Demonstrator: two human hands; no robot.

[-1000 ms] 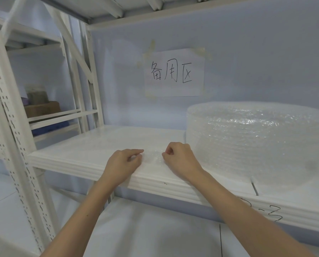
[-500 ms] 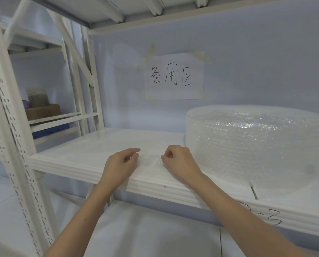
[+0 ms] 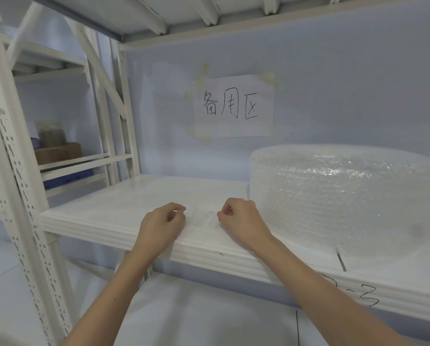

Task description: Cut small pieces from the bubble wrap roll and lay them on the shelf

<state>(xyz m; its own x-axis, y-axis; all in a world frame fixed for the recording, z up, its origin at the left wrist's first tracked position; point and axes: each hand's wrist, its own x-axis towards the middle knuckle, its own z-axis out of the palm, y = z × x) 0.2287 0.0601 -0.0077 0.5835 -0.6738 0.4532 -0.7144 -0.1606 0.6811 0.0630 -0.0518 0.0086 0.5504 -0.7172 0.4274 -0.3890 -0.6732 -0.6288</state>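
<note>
Well under way, judging by one small bubble wrap piece (image 3: 204, 217) lying flat near the front edge of the shelf (image 3: 89, 216), pinched at its sides by left hand (image 3: 162, 222) and right hand (image 3: 239, 218), each grip curled onto the sheet. No cutting tool in view; more pieces probably left to cut. Bubble wrap roll (image 3: 343, 196) on end just right of the hands. White metal racking, pale wall, taped handwritten paper sign (image 3: 234, 106).

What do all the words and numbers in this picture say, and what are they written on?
"备用区": handwritten on the paper sign taped to the wall.
"-3": handwritten on the shelf's front edge; a mark before it is hidden by the right arm.
Nothing else is readable.
</note>
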